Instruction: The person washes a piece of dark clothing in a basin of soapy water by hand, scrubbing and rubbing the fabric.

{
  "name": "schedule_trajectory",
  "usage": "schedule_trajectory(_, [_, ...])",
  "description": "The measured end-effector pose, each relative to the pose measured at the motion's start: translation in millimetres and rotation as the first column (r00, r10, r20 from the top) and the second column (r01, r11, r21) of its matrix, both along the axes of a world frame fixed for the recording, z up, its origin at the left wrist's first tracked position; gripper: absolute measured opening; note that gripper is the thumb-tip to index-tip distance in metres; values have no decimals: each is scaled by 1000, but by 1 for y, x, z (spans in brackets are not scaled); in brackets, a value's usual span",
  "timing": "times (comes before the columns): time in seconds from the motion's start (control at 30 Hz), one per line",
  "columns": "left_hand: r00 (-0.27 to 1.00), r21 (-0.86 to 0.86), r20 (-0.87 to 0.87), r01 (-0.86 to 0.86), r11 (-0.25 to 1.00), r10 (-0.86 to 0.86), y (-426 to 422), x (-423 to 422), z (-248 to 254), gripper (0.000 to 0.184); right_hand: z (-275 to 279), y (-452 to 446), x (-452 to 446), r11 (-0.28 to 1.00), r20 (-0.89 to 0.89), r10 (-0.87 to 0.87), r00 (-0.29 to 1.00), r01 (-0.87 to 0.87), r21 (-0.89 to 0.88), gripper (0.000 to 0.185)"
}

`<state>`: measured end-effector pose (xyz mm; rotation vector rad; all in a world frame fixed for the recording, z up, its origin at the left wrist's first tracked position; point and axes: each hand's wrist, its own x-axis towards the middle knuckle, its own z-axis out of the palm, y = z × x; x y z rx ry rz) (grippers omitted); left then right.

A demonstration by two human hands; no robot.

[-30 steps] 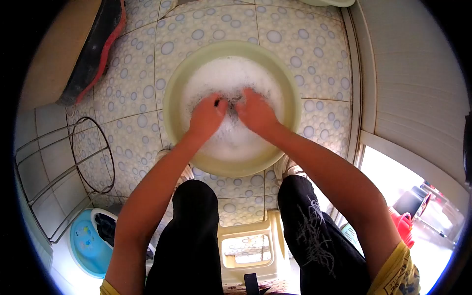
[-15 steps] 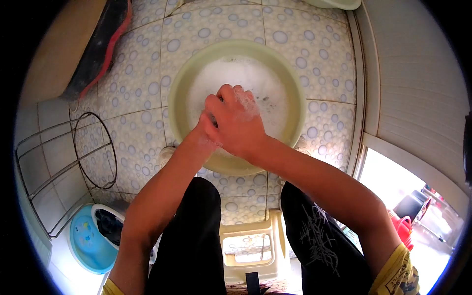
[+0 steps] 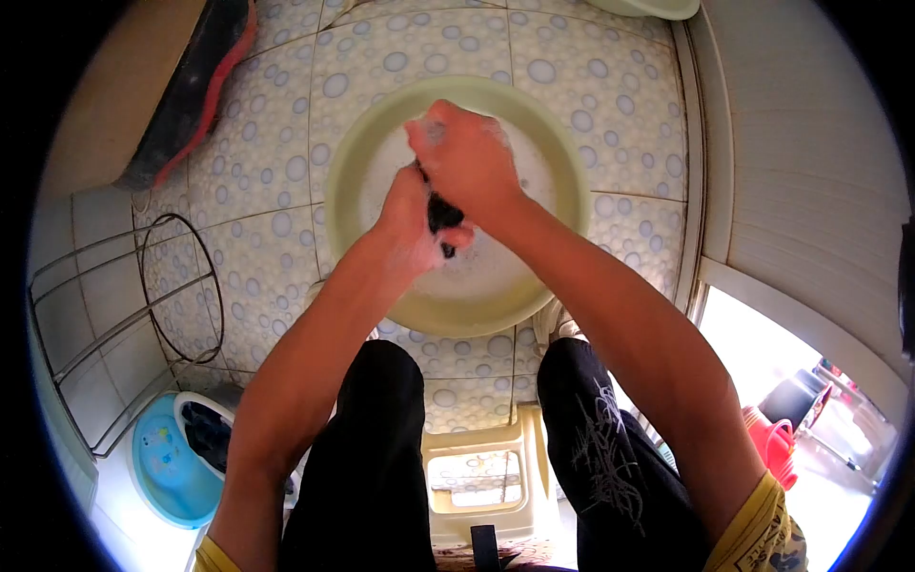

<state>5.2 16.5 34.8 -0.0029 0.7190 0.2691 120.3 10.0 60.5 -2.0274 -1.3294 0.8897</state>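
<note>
A pale green basin (image 3: pixel 572 205) of sudsy water (image 3: pixel 519 272) stands on the floor between my feet. Over it, both hands grip a wet black cloth (image 3: pixel 444 214), whose exact kind I cannot make out. My left hand (image 3: pixel 412 224) is closed around its lower end, with fingers curled at the right side. Farther up, my right hand (image 3: pixel 467 157) is clenched in a fist on the upper part, with foam on its knuckles. Most of the cloth is hidden by the hands; a dark stretch shows between them.
A cream plastic stool (image 3: pixel 524 477) is below my legs. On the left are a wire rack (image 3: pixel 110 334), a blue basin (image 3: pixel 157 467) and a white container with dark cloth (image 3: pixel 205 434). A red basket (image 3: pixel 774 448) lies right, beyond a pale panel (image 3: pixel 810 191).
My hands were clasped together over the basin. Now my right hand has moved up and away from my left, and the black cloth shows between them.
</note>
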Motion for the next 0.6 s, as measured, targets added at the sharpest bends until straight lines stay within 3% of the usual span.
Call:
schedule_trajectory(0.03, [970,-12,-216,112,994,-112,2,2,13,23,-4,-1,6,1000,0,-2,1000,2,4,27])
schedule_trajectory(0.07, [970,-9,-216,117,993,-116,2,2,24,23,-8,-5,15,999,38,-34,999,36,-32,29])
schedule_trajectory(0.13, [793,186,-599,275,943,-113,-4,0,38,25,-18,-22,32,998,139,-41,989,46,-37,29])
schedule_trajectory(0.17, [791,183,-600,276,944,-115,-2,-5,25,25,-23,-32,37,998,137,-41,990,47,-39,29])
schedule_trajectory(0.2, [649,486,-761,573,660,-4,0,-16,0,25,-32,-42,42,1000,208,-7,978,8,-4,26])
schedule_trajectory(0.23, [532,566,-823,797,210,199,0,-23,-18,25,-41,-51,41,999,278,25,960,-35,30,24])
schedule_trajectory(0.27, [530,565,-824,798,212,200,-5,-24,-24,25,-48,-58,37,999,277,28,960,-38,29,24])
schedule_trajectory(0.33, [360,331,-838,933,-144,409,-11,-23,-30,24,-58,-71,30,992,429,75,900,-110,58,20])
schedule_trajectory(0.37, [359,330,-838,933,-143,411,-13,-20,-33,24,-63,-76,25,992,429,76,900,-112,59,20])
schedule_trajectory(0.43, [314,287,-893,949,-130,323,-15,-15,-39,25,-67,-81,15,979,463,193,865,-136,-153,20])
schedule_trajectory(0.47, [314,286,-893,949,-130,323,-13,-15,-42,25,-69,-83,16,976,436,215,874,-185,-113,24])
schedule_trajectory(0.5, [386,392,-886,920,-29,258,-10,-18,-48,25,-72,-83,16,977,436,214,874,-182,-115,24])
schedule_trajectory(0.53, [461,483,-865,872,79,197,-9,-21,-56,25,-76,-81,18,980,322,193,927,-169,-101,29])
schedule_trajectory(0.57, [461,482,-866,873,80,194,-7,-26,-65,25,-81,-78,19,984,201,173,964,-158,-88,33])
schedule_trajectory(0.6, [610,582,-792,735,348,35,-5,-32,-77,25,-80,-73,23,983,198,174,965,-160,-88,33])
